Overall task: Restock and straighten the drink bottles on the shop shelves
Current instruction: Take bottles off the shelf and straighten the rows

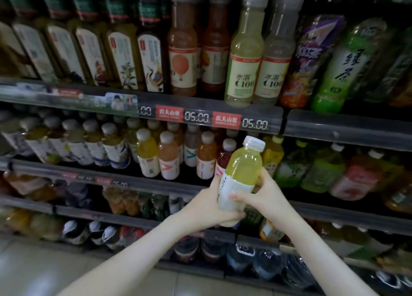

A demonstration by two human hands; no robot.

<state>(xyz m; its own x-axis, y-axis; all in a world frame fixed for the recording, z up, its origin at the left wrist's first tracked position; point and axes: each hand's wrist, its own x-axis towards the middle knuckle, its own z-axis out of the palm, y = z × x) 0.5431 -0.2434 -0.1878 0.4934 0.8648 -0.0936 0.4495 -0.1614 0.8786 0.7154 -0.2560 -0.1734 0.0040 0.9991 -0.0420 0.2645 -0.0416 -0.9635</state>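
Between both hands, just in front of the second shelf (156, 179), the yellow-green bottle (244, 168) hangs clear of the row; it rests on no shelf that I can see. Its long axis runs from the base at lower left to the cap (254, 143) at upper right, so it leans rightward rather than standing upright; the cap points up toward the price rail (254, 123).

The left hand (211, 204) cups the base and lower label from the left, fingers curled underneath. The right hand (266, 195) grips from the right, with its thumb laid across the front of the label (231, 192). Both hands are closed round the bottle, so neither is free.

The shelf row lies beyond the hands and slightly above them. The red bottle (224, 159) stands just behind on the left and the yellow-capped bottle (273, 154) just behind on the right; whether a free slot lies between them is hidden by the held bottle. I judge the coming move calls for righting the bottle and pushing it away from the person, base first onto the shelf; the left hand, being under the base, seems better placed to carry, and the right to steer.

The bottle is clear plastic, filled nearly to the neck with pale yellow-green liquid; the cap is whitish. A white label wraps the lower half, its print too blurred to read.
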